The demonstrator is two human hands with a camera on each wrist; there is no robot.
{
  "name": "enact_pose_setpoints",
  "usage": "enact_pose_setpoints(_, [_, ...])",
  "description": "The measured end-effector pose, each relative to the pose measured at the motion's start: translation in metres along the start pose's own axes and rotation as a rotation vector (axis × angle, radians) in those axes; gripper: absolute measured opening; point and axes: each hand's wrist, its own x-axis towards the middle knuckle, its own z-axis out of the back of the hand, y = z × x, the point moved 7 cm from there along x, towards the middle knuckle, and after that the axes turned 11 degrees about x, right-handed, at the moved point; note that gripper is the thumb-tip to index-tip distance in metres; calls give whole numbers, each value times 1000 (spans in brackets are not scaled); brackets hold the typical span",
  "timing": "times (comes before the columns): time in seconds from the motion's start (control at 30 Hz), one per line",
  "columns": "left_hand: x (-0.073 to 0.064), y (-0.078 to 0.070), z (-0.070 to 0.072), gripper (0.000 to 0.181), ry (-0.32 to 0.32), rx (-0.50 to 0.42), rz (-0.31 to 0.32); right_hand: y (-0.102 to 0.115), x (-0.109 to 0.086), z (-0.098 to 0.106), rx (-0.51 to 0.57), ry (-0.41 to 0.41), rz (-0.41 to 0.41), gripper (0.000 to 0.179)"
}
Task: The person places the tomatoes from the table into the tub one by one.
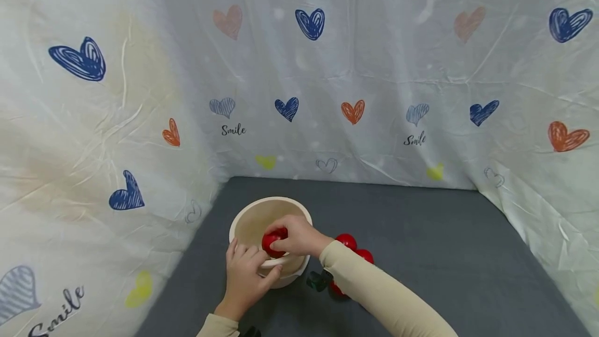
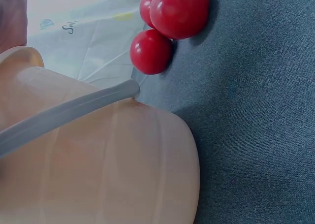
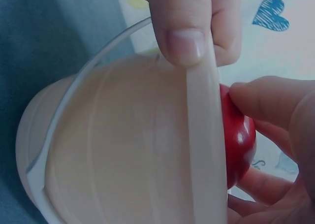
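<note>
A cream bucket (image 1: 250, 217) stands upright on the dark cloth, its handle (image 2: 74, 108) hanging down along the side. My left hand (image 1: 245, 274) grips the near rim, thumb outside and fingers over the edge. My right hand (image 1: 299, 235) holds a shiny red ball (image 1: 273, 243) at the bucket's mouth, just inside the near rim. In the right wrist view the ball (image 3: 238, 140) pokes out past the rim between thumb and fingers. The bucket's bottom inside is hidden by the hands.
Several more red balls (image 1: 346, 241) lie on the dark cloth (image 1: 421, 243) right of the bucket, partly behind the right forearm. A wrist camera (image 1: 319, 281) shows under that arm. White curtains with printed hearts (image 1: 286, 109) enclose the back and sides.
</note>
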Motion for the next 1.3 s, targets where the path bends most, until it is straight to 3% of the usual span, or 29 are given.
enact_pose_setpoints(0.23, [-2,-3,0,34,-20,-1,-7,-5,-4,-1,37,-3,-38,28])
enact_pose_setpoints(0.37, [-3,-4,-2,37,-28,-3,-6,-9,-7,2,98,-44,-70,26])
enact_pose_setpoints(0.63, [-2,-3,-7,24,6,-24,25,-13,-9,5,152,-92,-65,26])
enact_pose_setpoints(0.83, [0,-5,-7,32,-15,-36,4,-17,-10,7,148,-116,-82,28])
enact_pose_setpoints(0.93, [1,-4,-7,34,-21,-29,1,-20,-13,12,220,-142,-107,31])
enact_pose_setpoints(1.1, [2,-2,-7,29,-4,-18,10,-27,-28,36,340,-222,-135,36])
enact_pose_setpoints(1.2, [3,-1,-6,26,-1,-13,14,-34,-41,63,324,-290,-151,36])
enact_pose_setpoints(1.3, [2,0,-2,24,-23,-11,10,-49,-59,89,303,-348,-222,37])
